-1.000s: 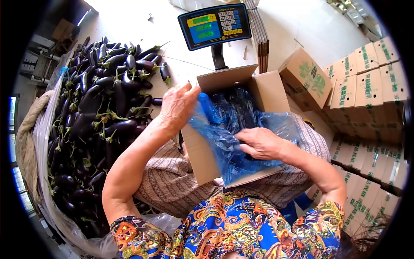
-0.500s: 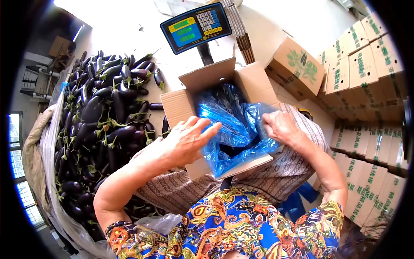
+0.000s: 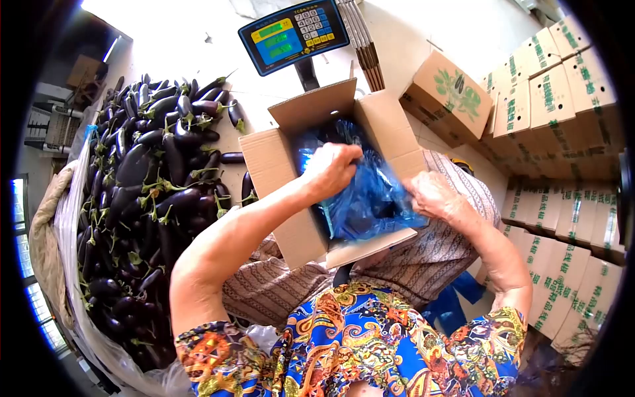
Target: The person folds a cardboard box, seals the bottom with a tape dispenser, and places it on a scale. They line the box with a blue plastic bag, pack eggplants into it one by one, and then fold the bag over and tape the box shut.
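Note:
An open cardboard box stands in front of me with its flaps spread outward. A blue plastic bag lines it, and dark contents show dimly through the film. Over the middle of the box, my left hand is closed, with its fingers pinching the bag's film. At the box's right side, my right hand is closed on the bag's edge near the right flap. The digital scale display rises just behind the box.
A large heap of eggplants covers the floor on the left, beside clear plastic sheeting. A closed printed carton lies to the right of the box. Stacked cartons line the right side, with flattened cardboard behind the scale.
My left hand has moved from the box's left front edge inward over its middle, drawing blue film with it. The bag's front edge has come off the front flap. My right hand stays at the right side.

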`<act>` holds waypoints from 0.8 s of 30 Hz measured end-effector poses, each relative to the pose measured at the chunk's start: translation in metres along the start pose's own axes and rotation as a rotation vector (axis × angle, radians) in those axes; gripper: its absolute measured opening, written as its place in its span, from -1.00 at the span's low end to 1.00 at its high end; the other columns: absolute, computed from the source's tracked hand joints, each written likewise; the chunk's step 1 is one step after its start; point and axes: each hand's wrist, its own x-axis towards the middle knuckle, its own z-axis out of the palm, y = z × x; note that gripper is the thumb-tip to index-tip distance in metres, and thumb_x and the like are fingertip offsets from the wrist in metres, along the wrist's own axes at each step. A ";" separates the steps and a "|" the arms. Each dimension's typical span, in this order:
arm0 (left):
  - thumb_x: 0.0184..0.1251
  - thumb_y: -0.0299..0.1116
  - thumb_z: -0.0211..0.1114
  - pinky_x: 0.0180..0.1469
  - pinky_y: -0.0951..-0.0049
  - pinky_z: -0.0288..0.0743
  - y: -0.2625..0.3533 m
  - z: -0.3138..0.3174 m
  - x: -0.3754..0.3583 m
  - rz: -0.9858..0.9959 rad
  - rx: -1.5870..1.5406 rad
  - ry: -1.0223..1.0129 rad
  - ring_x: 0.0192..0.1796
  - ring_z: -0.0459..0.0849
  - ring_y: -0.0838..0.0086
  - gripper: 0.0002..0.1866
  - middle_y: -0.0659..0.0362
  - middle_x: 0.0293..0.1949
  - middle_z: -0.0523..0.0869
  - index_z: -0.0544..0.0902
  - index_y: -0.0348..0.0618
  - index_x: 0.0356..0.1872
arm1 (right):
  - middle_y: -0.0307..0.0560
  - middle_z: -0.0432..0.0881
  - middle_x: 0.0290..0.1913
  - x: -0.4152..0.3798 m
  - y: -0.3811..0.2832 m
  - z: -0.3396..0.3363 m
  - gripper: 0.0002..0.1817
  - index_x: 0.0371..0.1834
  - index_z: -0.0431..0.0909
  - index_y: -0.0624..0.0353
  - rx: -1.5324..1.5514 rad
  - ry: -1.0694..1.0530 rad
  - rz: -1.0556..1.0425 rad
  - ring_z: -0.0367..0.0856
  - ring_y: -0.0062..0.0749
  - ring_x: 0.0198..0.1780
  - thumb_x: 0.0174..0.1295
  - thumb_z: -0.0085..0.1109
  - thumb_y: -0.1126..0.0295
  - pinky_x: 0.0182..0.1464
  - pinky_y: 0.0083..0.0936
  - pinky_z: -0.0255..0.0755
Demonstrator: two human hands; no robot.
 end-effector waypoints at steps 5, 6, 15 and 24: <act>0.07 -0.54 0.24 -0.01 0.07 0.61 -0.040 0.014 0.010 -0.188 0.144 0.087 -0.11 0.71 -0.15 -0.64 -0.22 -0.18 0.73 0.68 -0.14 -0.04 | 0.20 0.66 -0.09 -0.009 0.004 0.004 -0.62 -0.22 0.64 0.22 0.534 0.038 -0.323 0.63 0.00 0.03 0.25 0.22 0.07 0.02 -0.14 0.44; 0.08 -0.54 0.26 0.00 0.09 0.61 -0.034 0.014 0.008 -0.090 0.060 0.032 -0.11 0.72 -0.13 -0.60 -0.21 -0.15 0.72 0.66 -0.13 0.01 | 0.24 0.65 0.03 -0.008 0.001 -0.001 -0.53 -0.13 0.63 0.20 0.596 -0.029 -0.235 0.60 0.01 0.12 0.28 0.19 -0.04 0.08 -0.19 0.43; 0.12 -0.42 0.29 -0.15 0.10 0.62 -0.006 0.024 0.029 0.209 0.020 -0.202 -0.22 0.73 -0.03 -0.79 -0.11 -0.33 0.74 0.75 -0.21 -0.23 | 0.15 0.66 -0.48 0.035 -0.029 0.041 -0.78 -0.33 0.63 0.27 0.450 0.049 -0.442 0.67 0.01 -0.41 0.20 0.14 0.32 -0.29 -0.18 0.54; 0.17 -0.49 0.12 -0.02 0.36 0.60 -0.034 -0.019 0.028 -0.357 -0.376 -0.237 -0.13 0.68 0.34 -0.62 0.04 -0.13 0.72 0.64 -0.26 0.04 | -0.03 0.65 -0.03 0.110 -0.044 0.025 -0.60 0.16 0.52 0.24 1.050 0.088 -0.230 0.59 -0.34 0.02 0.30 0.21 0.32 0.11 -0.37 0.49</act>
